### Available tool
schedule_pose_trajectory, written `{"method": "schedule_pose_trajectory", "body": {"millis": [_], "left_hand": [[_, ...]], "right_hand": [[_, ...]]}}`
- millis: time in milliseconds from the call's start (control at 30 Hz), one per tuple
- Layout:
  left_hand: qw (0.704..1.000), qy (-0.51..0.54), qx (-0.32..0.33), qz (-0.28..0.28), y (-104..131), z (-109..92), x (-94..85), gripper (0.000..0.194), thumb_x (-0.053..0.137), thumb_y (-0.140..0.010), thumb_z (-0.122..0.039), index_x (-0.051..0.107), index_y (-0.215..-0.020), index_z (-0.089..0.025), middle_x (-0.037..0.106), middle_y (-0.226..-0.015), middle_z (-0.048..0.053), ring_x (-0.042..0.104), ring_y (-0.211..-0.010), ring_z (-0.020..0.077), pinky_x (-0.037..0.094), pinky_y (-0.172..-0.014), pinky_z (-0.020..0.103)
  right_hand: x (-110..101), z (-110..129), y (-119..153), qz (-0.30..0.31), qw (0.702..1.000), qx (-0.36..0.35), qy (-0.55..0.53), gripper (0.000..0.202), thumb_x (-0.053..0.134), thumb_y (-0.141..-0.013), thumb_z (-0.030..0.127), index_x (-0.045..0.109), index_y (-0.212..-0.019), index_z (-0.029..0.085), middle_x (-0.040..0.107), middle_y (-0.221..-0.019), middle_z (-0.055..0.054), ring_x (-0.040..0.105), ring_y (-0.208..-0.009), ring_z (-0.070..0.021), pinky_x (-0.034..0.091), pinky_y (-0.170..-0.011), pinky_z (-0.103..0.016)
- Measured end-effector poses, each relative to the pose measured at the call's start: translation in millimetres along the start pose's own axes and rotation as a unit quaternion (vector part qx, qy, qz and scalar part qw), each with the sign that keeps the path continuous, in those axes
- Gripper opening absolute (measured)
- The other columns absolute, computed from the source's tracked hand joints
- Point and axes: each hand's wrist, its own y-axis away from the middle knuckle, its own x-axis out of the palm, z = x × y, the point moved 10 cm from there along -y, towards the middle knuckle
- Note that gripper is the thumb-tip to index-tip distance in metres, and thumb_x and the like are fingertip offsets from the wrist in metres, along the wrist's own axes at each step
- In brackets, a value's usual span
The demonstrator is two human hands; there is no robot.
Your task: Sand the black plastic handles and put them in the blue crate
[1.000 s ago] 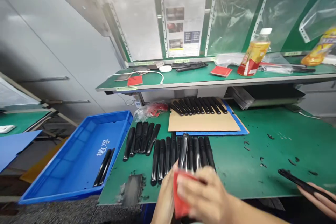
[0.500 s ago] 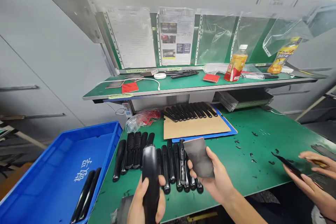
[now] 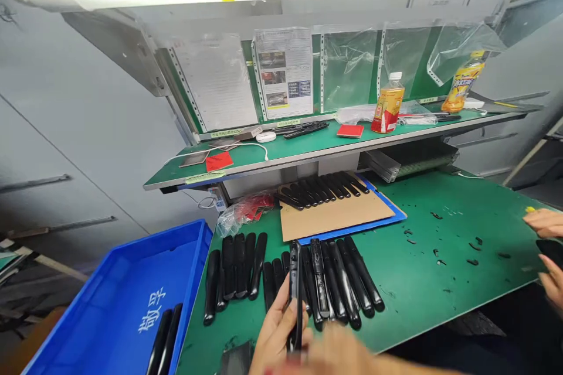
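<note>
Centrally, the left hand [image 3: 275,331] curls its fingers round an elongated black shell [image 3: 296,287], held over the near part of the green table [image 3: 413,293]; the right hand [image 3: 338,347], just right, is blurred, its finger opening and grip indeterminable; loose black shells [image 3: 349,287] lie on both sides
</note>
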Motion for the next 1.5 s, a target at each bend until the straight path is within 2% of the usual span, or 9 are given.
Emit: {"method": "schedule_pose_trajectory", "body": {"millis": [133,267,367,467,600,800,1033,1367,1500], "left_hand": [[0.996,-0.049,-0.030,0.064,15,-3,0.2,0.057,0.092,-0.067,-0.033,0.074,-0.121,-0.028,0.051,-0.054,-0.004,0.044,-0.041,0.0054,0.034,-0.042,0.016],[0.995,0.002,-0.042,0.096,23,-20,11.5,0.048,0.086,-0.074,-0.035,0.073,-0.119,-0.029,0.058,-0.065,-0.003,0.047,-0.044,0.0055,0.041,-0.042,0.017],[0.987,0.034,-0.107,0.118,23,-13,33.6,0.061,0.067,-0.086,-0.060,0.065,-0.133,-0.020,0.059,-0.072,0.000,0.044,-0.041,0.0057,0.039,-0.035,0.018],[0.980,0.088,-0.114,0.138,17,-8,61.7,0.052,0.065,-0.092,-0.042,0.057,-0.138,-0.019,0.051,-0.073,-0.004,0.044,-0.043,0.0033,0.038,-0.037,0.014],[0.979,0.188,-0.057,0.062,-9,-19,77.4,0.040,0.048,-0.097,-0.027,0.050,-0.133,-0.009,0.051,-0.078,-0.002,0.046,-0.048,0.0042,0.043,-0.043,0.016],[0.964,0.250,-0.005,-0.087,-26,-37,69.1,0.014,0.046,-0.096,-0.020,0.056,-0.106,-0.016,0.045,-0.066,-0.005,0.044,-0.047,0.0045,0.041,-0.046,0.015],[0.956,0.287,0.018,-0.057,-18,-49,79.0,0.009,0.042,-0.085,-0.012,0.041,-0.082,-0.020,0.034,-0.054,-0.010,0.038,-0.036,0.0038,0.033,-0.037,0.013],[0.959,0.278,0.018,-0.048,-16,-54,78.6,0.020,0.032,-0.094,-0.020,0.024,-0.076,-0.025,0.034,-0.054,-0.010,0.039,-0.035,0.0030,0.038,-0.037,0.011],[0.962,0.269,0.032,-0.040,-14,-60,76.1,0.022,0.033,-0.093,-0.019,0.021,-0.075,-0.025,0.031,-0.054,-0.010,0.034,-0.034,0.0026,0.035,-0.035,0.011]], "right_hand": [[-37,-67,-12,-0.041,0.993,0.107,-0.022,0.032,0.044,-0.105,0.031,0.063,-0.131,0.029,0.068,-0.135,-0.007,0.064,-0.115,-0.0210,0.050,-0.099,-0.044],[-78,-93,36,-0.175,0.935,0.275,-0.139,0.040,0.037,-0.106,0.036,0.057,-0.140,0.030,0.062,-0.143,-0.007,0.057,-0.126,-0.0238,0.045,-0.104,-0.044],[-48,-93,104,-0.309,0.761,0.419,-0.387,0.047,0.038,-0.102,0.051,0.063,-0.133,0.026,0.072,-0.107,-0.007,0.063,-0.086,-0.0202,0.052,-0.080,-0.034],[11,-73,140,-0.339,0.579,0.464,-0.578,0.050,0.044,-0.097,0.055,0.069,-0.125,0.022,0.070,-0.086,-0.006,0.057,-0.073,-0.0186,0.052,-0.067,-0.032],[49,-53,158,-0.349,0.470,0.480,-0.653,0.043,0.061,-0.090,0.052,0.075,-0.116,0.021,0.073,-0.090,-0.009,0.059,-0.077,-0.0189,0.054,-0.066,-0.029],[56,-40,170,-0.343,0.516,0.493,-0.610,0.044,0.058,-0.092,0.057,0.069,-0.121,0.027,0.072,-0.094,-0.007,0.061,-0.080,-0.0216,0.055,-0.078,-0.037],[32,-17,127,-0.316,0.662,0.459,-0.502,0.061,0.048,-0.094,0.065,0.058,-0.141,0.027,0.062,-0.099,-0.006,0.050,-0.087,-0.0212,0.045,-0.079,-0.033],[45,8,85,-0.288,0.530,0.440,-0.666,0.066,0.030,-0.099,0.067,0.069,-0.126,0.022,0.060,-0.085,-0.005,0.048,-0.074,-0.0166,0.043,-0.071,-0.032],[5,4,79,-0.281,0.778,0.434,-0.358,0.062,0.030,-0.097,0.071,0.059,-0.137,0.033,0.066,-0.115,-0.008,0.058,-0.098,-0.0256,0.051,-0.082,-0.040]]}}
